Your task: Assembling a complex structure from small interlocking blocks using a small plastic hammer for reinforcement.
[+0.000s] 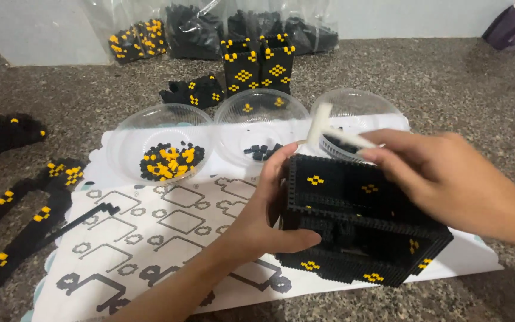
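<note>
Left hand [266,214]: I see it clamped on the near-left corner of the black brick box [359,220], thumb along the front wall.
Right hand [448,179]: closed on a small white hammer [335,134], hovering above the box's far rim.
Box: between both hands, on the printed sheet [168,238] over the tabletop [460,89]; long axis runs left to right, open side up.
Nearer hand: the left, already touching it.
Beyond the hands: three clear bowls [159,140].

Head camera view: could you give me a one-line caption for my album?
Left hand steadies an open black-and-yellow brick box while the right hand holds a small white hammer-shaped tool above it.
</note>
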